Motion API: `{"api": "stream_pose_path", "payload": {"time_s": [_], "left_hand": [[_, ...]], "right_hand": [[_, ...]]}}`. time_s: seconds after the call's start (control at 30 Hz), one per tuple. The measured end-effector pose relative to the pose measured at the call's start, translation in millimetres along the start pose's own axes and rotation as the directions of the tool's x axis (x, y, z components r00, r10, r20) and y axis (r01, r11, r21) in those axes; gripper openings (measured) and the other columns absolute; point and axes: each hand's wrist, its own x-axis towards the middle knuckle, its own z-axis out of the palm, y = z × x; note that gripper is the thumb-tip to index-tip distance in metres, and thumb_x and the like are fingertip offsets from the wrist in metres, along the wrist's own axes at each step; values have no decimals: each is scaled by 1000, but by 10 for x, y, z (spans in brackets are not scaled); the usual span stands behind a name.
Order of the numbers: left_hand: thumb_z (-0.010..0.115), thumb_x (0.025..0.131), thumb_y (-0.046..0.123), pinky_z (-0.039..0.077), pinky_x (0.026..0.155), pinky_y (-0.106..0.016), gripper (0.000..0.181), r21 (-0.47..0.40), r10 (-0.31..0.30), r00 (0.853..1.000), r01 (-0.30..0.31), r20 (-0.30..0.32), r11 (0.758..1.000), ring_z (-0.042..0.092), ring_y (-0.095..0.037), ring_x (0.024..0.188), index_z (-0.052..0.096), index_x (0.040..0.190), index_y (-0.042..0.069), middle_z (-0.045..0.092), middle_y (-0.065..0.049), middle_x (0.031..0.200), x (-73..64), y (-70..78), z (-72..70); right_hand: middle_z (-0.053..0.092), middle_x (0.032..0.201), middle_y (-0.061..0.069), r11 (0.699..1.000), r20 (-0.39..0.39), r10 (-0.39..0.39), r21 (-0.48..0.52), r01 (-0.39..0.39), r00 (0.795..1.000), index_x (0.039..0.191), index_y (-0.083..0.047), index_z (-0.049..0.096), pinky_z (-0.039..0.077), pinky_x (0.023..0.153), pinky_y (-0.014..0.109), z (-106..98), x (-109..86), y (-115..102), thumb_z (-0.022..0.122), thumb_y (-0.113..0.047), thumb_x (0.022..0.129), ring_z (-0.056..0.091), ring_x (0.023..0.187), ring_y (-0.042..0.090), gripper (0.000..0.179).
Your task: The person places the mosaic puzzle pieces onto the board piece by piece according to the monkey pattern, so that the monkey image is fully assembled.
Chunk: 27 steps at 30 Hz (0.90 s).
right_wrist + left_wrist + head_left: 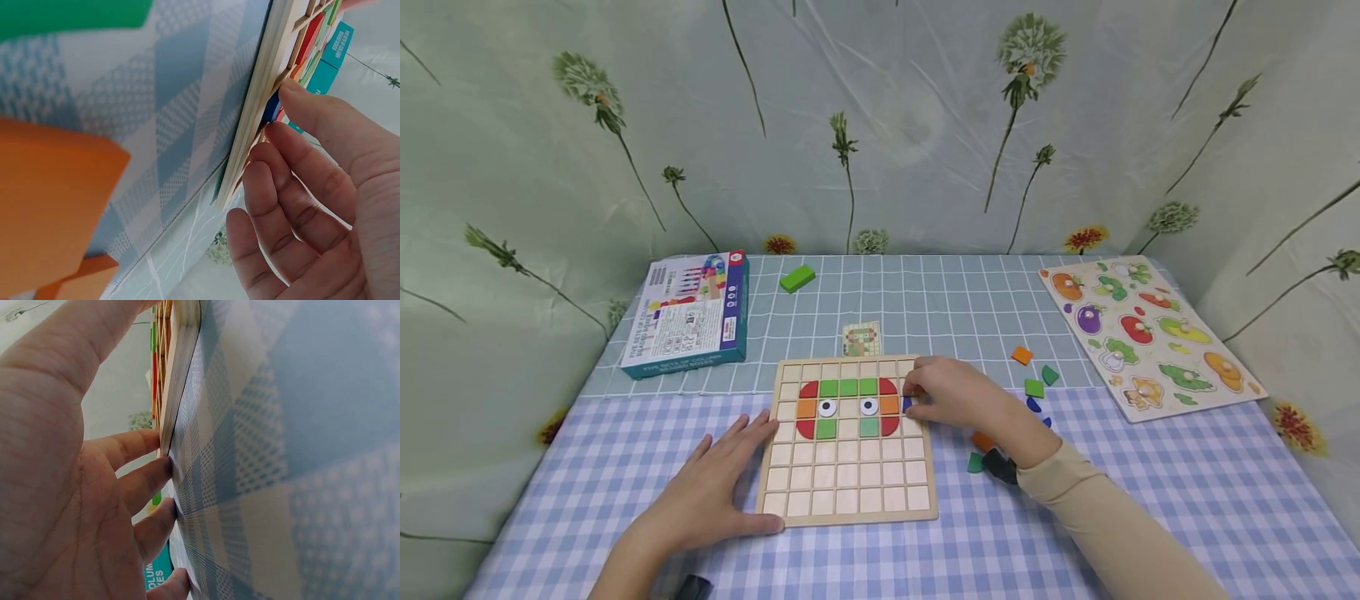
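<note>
A square wooden grid board point(847, 477) lies on the checked cloth. Red, orange and green tiles and two round eye pieces sit in its upper cells. My right hand point(958, 398) is at the board's right edge, pinching a small blue tile point(271, 107) between thumb and forefinger over a cell in the rightmost column. The other fingers of that hand are loosely bent. At the left edge of the board, my left hand point(711, 487) is spread, its thumb touching the lower left corner and fingertips touching the left side.
Loose tiles, among them a green square point(1034, 388) and an orange square point(1022, 356), lie right of the board. Behind it are a small pattern card point(861, 339) and a green block point(797, 278). A box point(685, 317) stands back left; a vegetable puzzle board point(1150, 354) lies right.
</note>
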Motion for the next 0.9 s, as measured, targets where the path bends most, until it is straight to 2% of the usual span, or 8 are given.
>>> {"api": "stream_pose_path", "payload": {"time_s": [0.33,0.47,0.6,0.73,0.9], "left_hand": [[87,64,81,23,120,-83,125,-7,-10,1000,10,-15,1000,33,-41,162,43,165,22,39,-6,174,7,-15,18],[87,63,82,23,120,-83,126,-7,-16,1000,16,-10,1000,32,-42,162,43,165,22,39,-6,175,12,-15,26],[86,64,83,22,121,-84,125,-10,-15,1000,15,-7,1000,32,-42,162,43,165,21,39,-6,175,11,-15,30],[86,64,83,23,120,-84,126,-7,-11,1000,11,-7,1000,32,-42,162,42,165,21,39,-7,175,10,-16,23],[86,65,82,23,120,-83,125,-6,-3,1000,3,-14,1000,33,-43,162,42,165,21,38,-7,175,12,-13,10]], "right_hand": [[70,101,1,999,-7,-41,4,41,999,108,-9,82,55,77,27,4,17,-11,82,-19,96,55,83,12,15],[71,102,0,1000,-24,-10,28,11,1000,109,-10,81,56,79,27,-25,-31,27,82,-22,96,59,85,11,18],[73,102,0,997,-56,54,61,-50,997,111,-11,81,60,82,31,-108,-167,175,82,-24,97,64,88,12,19],[74,101,2,992,-69,108,76,-103,992,112,-9,80,62,86,37,-242,-385,430,80,-20,98,66,90,15,18],[76,102,2,975,-25,198,104,-195,980,114,-8,78,62,86,41,-377,-675,723,80,-14,96,65,90,17,19]]}}
